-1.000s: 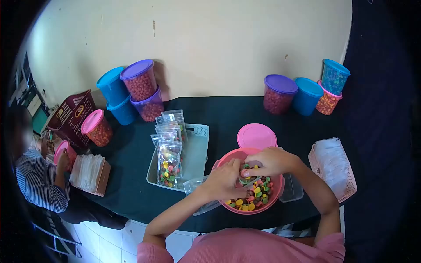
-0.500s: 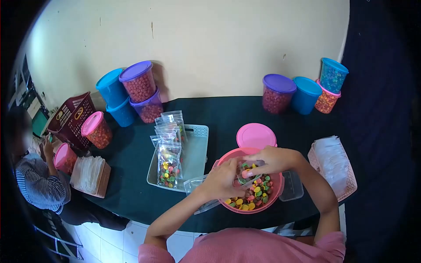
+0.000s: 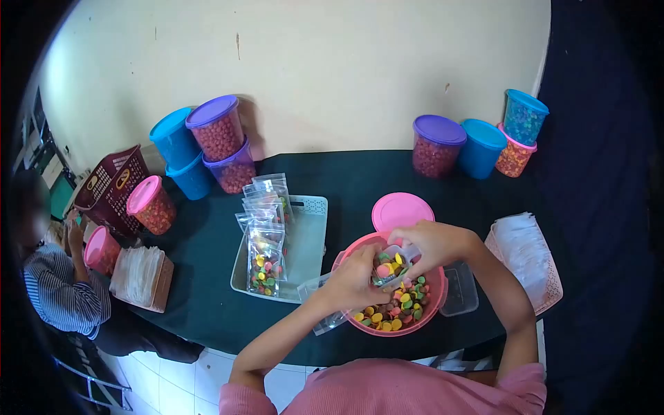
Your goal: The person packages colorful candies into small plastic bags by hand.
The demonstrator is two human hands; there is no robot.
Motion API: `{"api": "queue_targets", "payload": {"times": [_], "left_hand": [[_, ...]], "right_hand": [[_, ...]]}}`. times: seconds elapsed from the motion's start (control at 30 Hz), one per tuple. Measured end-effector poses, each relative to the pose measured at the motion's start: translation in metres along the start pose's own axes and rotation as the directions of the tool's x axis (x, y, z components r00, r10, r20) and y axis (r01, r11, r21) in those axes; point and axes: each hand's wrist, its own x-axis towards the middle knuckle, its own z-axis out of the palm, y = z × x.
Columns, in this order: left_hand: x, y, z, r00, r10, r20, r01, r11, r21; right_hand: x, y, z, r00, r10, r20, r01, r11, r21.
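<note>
Over a pink tub (image 3: 442,294) of coloured button-like sweets (image 3: 404,304), both my hands grip a small clear plastic container (image 3: 409,261) with yellow, green and pink sweets in it. My left hand (image 3: 356,278) closes on its left side, while the fingers of my right hand (image 3: 432,245) curl round its upper right rim. A clear plastic bag (image 3: 325,324) shows beside and beneath my left hand, partly hidden by it. Right of the tub lies a clear rectangular plastic box (image 3: 460,290). The pink lid (image 3: 402,211) rests just behind the tub.
Filled zip bags (image 3: 265,259) overlap in a grey tray (image 3: 315,232) to the left. A basket (image 3: 550,299) of flat clear bags stands at right. Lidded tubs (image 3: 439,149) line the wall on both sides. Another person (image 3: 62,290) sits at the far left.
My right hand has shifted from over the container's opening to its right rim. The container has tilted, and more of its sweets show now.
</note>
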Motion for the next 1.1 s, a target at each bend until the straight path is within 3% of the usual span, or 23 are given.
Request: {"api": "queue_targets", "payload": {"times": [0.03, 0.17, 0.23, 0.3, 0.37, 0.5, 0.57, 0.67, 0.83, 0.9, 0.97, 1.03, 1.1], "left_hand": [[0.002, -0.002, 0.002, 0.998, 0.034, -0.045, -0.036, 0.999, -0.032], [0.006, 0.002, 0.002, 0.990, 0.087, -0.115, -0.090, 0.996, -0.024], [0.009, 0.004, 0.003, 0.991, 0.071, -0.114, -0.073, 0.997, -0.016], [0.011, 0.007, 0.002, 0.992, 0.054, -0.115, -0.055, 0.998, -0.009], [0.012, 0.010, 0.000, 0.998, -0.027, -0.061, 0.020, 0.993, -0.120], [0.013, 0.002, 0.008, 0.990, 0.009, -0.138, -0.027, 0.991, -0.133], [0.012, 0.003, 0.009, 0.983, 0.115, -0.144, -0.086, 0.977, 0.194], [0.008, -0.006, 0.018, 0.990, 0.091, -0.107, -0.051, 0.942, 0.332], [0.009, -0.008, 0.020, 0.987, 0.098, -0.128, -0.059, 0.958, 0.282], [0.009, -0.008, 0.021, 0.976, 0.141, -0.165, -0.090, 0.954, 0.287], [0.007, 0.000, 0.020, 0.971, 0.065, -0.232, 0.016, 0.944, 0.330], [0.009, 0.006, 0.017, 0.968, 0.066, -0.244, 0.007, 0.958, 0.287], [0.012, 0.012, 0.013, 0.965, 0.067, -0.255, -0.003, 0.970, 0.244]], "right_hand": [[0.000, -0.005, -0.003, 0.998, 0.062, -0.026, -0.064, 0.995, -0.072], [0.006, -0.010, -0.008, 0.999, 0.033, -0.017, -0.036, 0.985, -0.166], [0.009, -0.020, -0.011, 0.999, 0.047, 0.025, -0.036, 0.943, -0.331], [0.011, -0.029, -0.011, 0.996, 0.080, 0.030, -0.064, 0.931, -0.359], [0.010, -0.032, -0.013, 0.993, 0.114, 0.032, -0.092, 0.917, -0.388], [0.009, -0.025, -0.018, 0.990, 0.140, 0.009, -0.127, 0.925, -0.357], [0.009, -0.015, -0.016, 0.990, 0.142, -0.014, -0.138, 0.922, -0.361], [0.010, -0.001, -0.012, 0.979, 0.201, 0.040, -0.180, 0.938, -0.296], [0.005, 0.017, -0.012, 0.998, 0.053, -0.037, -0.060, 0.974, -0.220], [0.002, 0.012, -0.015, 0.996, 0.079, -0.044, -0.087, 0.969, -0.232], [-0.003, 0.003, -0.019, 0.993, 0.108, -0.051, -0.117, 0.963, -0.243], [-0.009, -0.014, -0.022, 0.992, 0.049, -0.114, -0.097, 0.880, -0.466], [-0.013, -0.039, -0.030, 0.987, 0.063, -0.149, -0.134, 0.833, -0.537]]}}
